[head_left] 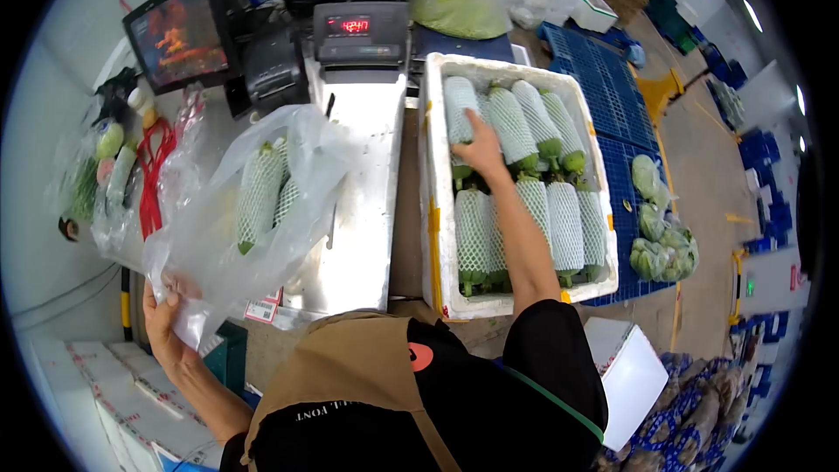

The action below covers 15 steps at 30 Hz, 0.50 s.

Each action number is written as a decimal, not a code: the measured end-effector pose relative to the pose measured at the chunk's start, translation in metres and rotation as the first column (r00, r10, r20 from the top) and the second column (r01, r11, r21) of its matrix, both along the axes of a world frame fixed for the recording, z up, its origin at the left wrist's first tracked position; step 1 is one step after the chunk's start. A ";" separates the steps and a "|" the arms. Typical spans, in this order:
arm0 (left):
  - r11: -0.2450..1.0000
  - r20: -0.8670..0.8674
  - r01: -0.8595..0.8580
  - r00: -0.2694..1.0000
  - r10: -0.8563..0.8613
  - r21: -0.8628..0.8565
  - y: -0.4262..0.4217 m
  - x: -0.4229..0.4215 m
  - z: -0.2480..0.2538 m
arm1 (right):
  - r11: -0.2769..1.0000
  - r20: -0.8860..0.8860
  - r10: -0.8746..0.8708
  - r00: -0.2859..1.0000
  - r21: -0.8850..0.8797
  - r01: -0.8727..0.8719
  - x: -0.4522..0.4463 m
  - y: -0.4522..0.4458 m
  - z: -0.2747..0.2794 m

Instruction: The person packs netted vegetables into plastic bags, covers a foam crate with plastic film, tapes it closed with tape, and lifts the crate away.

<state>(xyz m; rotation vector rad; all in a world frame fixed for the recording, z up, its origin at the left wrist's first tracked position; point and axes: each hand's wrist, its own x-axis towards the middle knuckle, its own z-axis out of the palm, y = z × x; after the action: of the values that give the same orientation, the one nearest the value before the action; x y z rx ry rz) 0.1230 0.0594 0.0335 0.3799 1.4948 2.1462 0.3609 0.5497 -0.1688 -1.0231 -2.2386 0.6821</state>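
My left hand [164,319] is closed on the edge of a clear plastic bag [205,236] at the left. Inside the bag lie green long vegetables [260,197] in white foam netting. My right hand [481,147] reaches into a white foam box [434,236], its fingers and thumb around a netted green vegetable [458,105] in the far left corner. More netted vegetables [566,227] fill the box in two rows, with green stem ends showing. The exact kind of vegetable is hard to make out under the netting.
The bag rests by a metal tabletop [363,183]. Behind stand a scale display [360,35] with red digits, a printer [275,70] and a screen [179,35]. Red ties [155,175] hang at the left. Blue pallets [603,79] and bagged greens [664,253] lie right.
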 end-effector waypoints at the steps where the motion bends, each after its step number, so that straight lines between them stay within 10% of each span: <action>1: 1.000 -0.001 -0.018 1.000 0.018 -0.020 -0.004 -0.002 0.001 | 0.995 -0.160 -0.087 0.983 -0.064 0.078 0.005 0.007 0.003; 2: 0.997 -0.010 -0.063 0.998 0.063 -0.040 -0.013 -0.004 0.004 | 0.856 -0.293 -0.264 0.919 -0.510 0.083 0.011 0.016 0.014; 4: 0.968 -0.045 -0.247 0.968 0.246 -0.037 -0.023 -0.007 -0.008 | 0.604 -0.553 -0.505 0.663 -0.775 -0.186 0.035 0.042 0.035; 8: 0.954 -0.004 -0.300 0.954 0.300 -0.026 -0.009 0.000 -0.003 | 0.768 -0.607 -0.173 0.775 -0.576 -0.279 0.049 -0.012 0.133; 15: 0.985 -0.071 -0.170 0.983 0.171 0.023 0.022 0.016 0.013 | 0.551 -0.465 0.490 0.737 -0.490 -0.675 -0.054 -0.131 0.221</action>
<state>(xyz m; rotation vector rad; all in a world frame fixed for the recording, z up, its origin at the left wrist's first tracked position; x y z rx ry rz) 0.1393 0.0819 0.0464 0.3507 1.6029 2.3014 0.3065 0.4184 0.0522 -0.3268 -2.1001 1.8725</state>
